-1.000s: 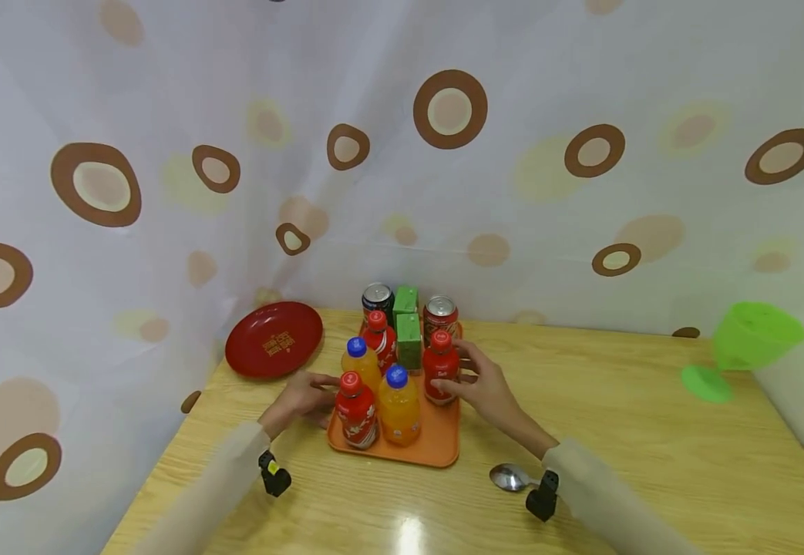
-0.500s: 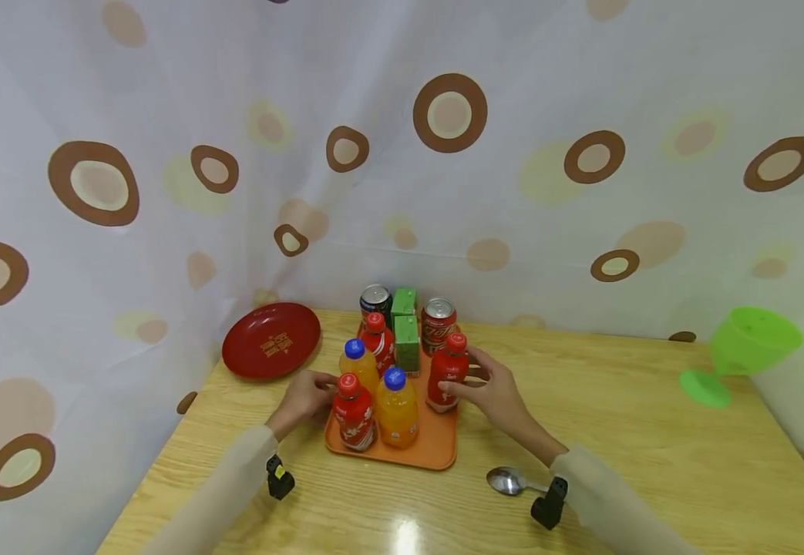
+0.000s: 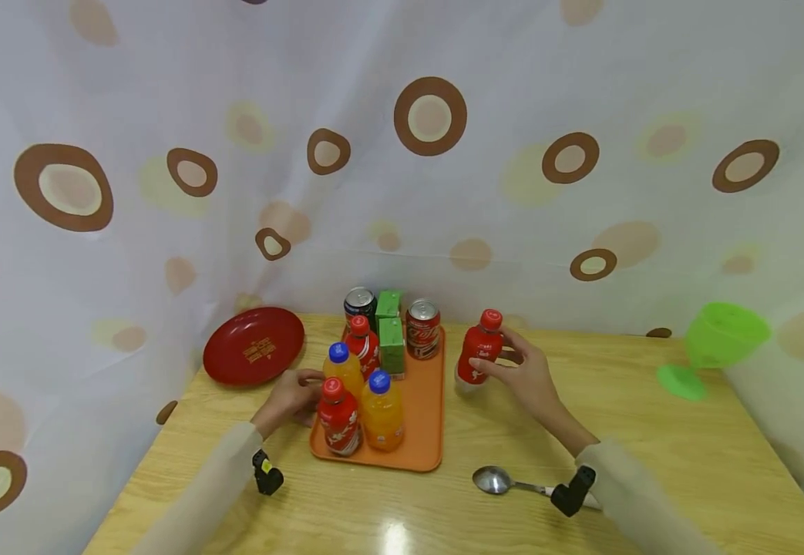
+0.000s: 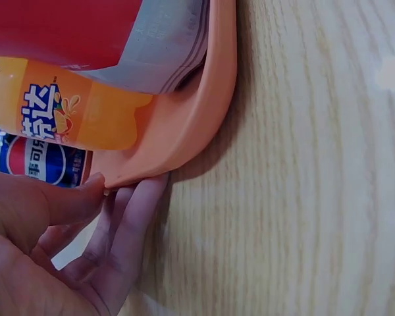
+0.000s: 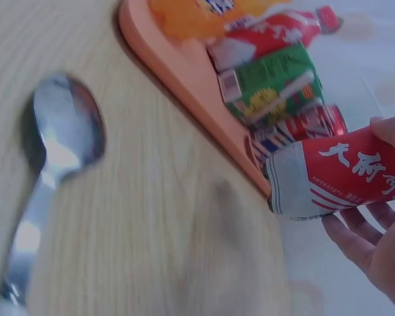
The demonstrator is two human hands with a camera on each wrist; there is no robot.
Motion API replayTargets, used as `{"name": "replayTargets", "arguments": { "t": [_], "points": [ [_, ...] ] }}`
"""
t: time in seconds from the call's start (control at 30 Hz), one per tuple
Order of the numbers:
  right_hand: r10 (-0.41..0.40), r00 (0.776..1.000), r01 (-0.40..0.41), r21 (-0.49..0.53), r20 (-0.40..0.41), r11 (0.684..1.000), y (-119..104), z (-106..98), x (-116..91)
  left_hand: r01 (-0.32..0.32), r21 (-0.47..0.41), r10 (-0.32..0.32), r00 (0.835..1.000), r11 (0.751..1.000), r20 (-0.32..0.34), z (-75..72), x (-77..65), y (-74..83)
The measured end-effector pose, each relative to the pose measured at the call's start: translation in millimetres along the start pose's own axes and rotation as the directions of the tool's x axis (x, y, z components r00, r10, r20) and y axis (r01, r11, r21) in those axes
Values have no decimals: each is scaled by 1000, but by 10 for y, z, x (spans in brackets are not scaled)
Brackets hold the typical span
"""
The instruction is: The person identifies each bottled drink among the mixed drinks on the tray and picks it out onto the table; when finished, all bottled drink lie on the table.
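Note:
My right hand (image 3: 530, 383) grips a red-labelled cola bottle (image 3: 481, 348) with a red cap, thumb on one side and fingers on the other. The bottle is right of the orange tray (image 3: 421, 420), raised above the table. In the right wrist view its pale base (image 5: 291, 184) overlaps the tray's edge from this angle. My left hand (image 3: 289, 398) pinches the tray's left rim; in the left wrist view the thumb is on top and fingers (image 4: 137, 217) beneath. Two red-labelled bottles (image 3: 339, 422), two orange soda bottles (image 3: 382, 416), two green cartons (image 3: 391, 347) and two cans (image 3: 422, 330) stand on the tray.
A dark red plate (image 3: 253, 347) leans at the back left. Near the front right lies a spoon (image 3: 493, 479), its handle partly under the right wrist's camera. A green goblet (image 3: 724, 337) stands far right. A patterned curtain (image 3: 499, 193) borders the table.
My right hand has lifted the cola bottle off the tray's right side and carried it rightward past the rim. The left hand stays at the tray's left edge. The head view has shifted slightly.

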State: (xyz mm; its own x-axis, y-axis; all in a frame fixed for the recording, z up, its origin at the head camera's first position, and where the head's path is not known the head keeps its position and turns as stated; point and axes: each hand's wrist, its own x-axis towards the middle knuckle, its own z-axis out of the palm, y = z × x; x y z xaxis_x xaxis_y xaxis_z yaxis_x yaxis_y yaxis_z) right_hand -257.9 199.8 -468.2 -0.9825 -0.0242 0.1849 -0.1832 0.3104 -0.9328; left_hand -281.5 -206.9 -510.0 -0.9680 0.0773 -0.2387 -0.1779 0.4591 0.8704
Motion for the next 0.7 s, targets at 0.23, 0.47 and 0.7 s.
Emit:
{"name": "replayTargets", "arguments": {
  "t": [0.23,0.47,0.7],
  "points": [
    [29,998,-33,-91,-47,995,55,-321,165,-46,45,46,999,998,3,-66,-37,40],
    [43,993,-54,-104,-106,993,174,-499,312,-31,25,31,999,999,-14,-41,-24,16],
    [59,991,-73,-113,-122,991,415,-465,384,-35,26,35,999,999,-10,16,-8,7]
  ]
}}
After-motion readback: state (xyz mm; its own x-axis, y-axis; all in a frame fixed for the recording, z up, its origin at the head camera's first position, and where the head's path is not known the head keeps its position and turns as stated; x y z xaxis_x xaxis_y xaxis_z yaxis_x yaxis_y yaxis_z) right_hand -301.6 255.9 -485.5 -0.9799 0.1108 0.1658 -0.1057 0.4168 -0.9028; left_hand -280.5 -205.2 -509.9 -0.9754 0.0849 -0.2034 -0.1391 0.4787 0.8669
